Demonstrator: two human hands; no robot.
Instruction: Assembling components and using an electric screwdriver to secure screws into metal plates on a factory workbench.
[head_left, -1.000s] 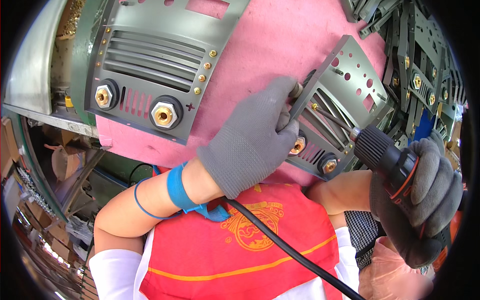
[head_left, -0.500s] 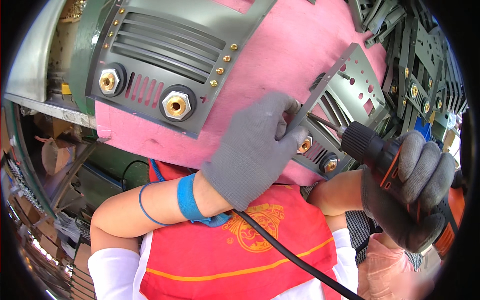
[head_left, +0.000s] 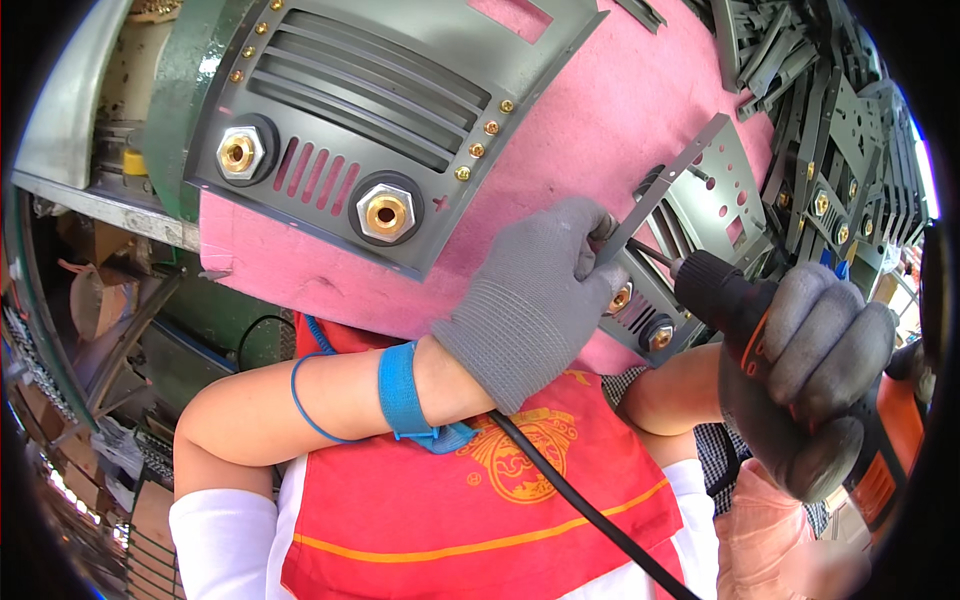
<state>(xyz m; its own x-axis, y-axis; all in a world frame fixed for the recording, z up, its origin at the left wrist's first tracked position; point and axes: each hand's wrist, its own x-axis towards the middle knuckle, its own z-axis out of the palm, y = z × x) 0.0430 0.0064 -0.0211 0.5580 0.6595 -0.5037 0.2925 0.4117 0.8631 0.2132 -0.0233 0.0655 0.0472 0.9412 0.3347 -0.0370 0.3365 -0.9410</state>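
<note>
Head view: left hand [head_left: 530,300], gloved fingers pinched on the tilted grey panel [head_left: 690,240], steadying its edge over the pink mat [head_left: 600,110]; right hand [head_left: 815,375] wrapped tight around the electric screwdriver [head_left: 725,295], bit against the panel; finished panel [head_left: 370,130] flat alongside.

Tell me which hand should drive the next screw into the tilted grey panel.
Probably the right hand: it grips the electric screwdriver, whose bit points at the tilted grey panel. The left hand is busy steadying that panel's edge.
</note>
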